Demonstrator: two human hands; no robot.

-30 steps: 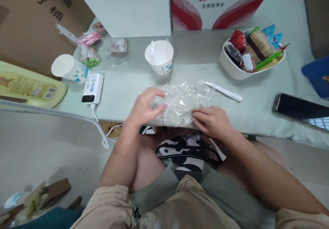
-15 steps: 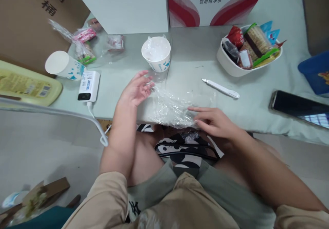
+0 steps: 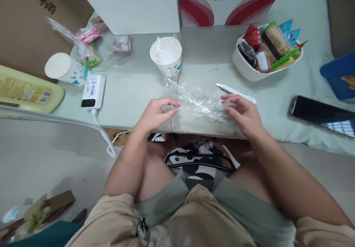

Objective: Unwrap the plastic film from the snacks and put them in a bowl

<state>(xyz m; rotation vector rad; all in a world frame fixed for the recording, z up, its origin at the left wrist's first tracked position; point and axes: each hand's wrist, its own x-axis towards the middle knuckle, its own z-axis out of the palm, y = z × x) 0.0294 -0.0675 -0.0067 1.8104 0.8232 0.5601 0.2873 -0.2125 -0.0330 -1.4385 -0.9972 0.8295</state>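
Note:
A crumpled sheet of clear plastic film (image 3: 201, 102) stretches between my two hands over the front of the table. My left hand (image 3: 155, 114) pinches its left edge between thumb and fingertips. At the other end my right hand (image 3: 244, 114) has its fingers curled onto the film's right edge. Just behind the film stands a paper cup (image 3: 169, 68) with clear plastic lining its mouth. A white utility knife (image 3: 238, 93) lies close behind my right hand, partly covered by it.
On the right are a white bowl (image 3: 248, 71) of packaged snacks, a phone (image 3: 318, 114) and a blue container (image 3: 340, 78). To the left lie a power bank (image 3: 93, 91) with a cable, a tipped paper cup (image 3: 66, 69) and a yellow bottle (image 3: 33, 93). Boxes (image 3: 133, 6) line the back.
My left hand has come down and toward the film, closing on its edge. My right hand has moved up and right. The film is now gathered and lifted off the table's front edge.

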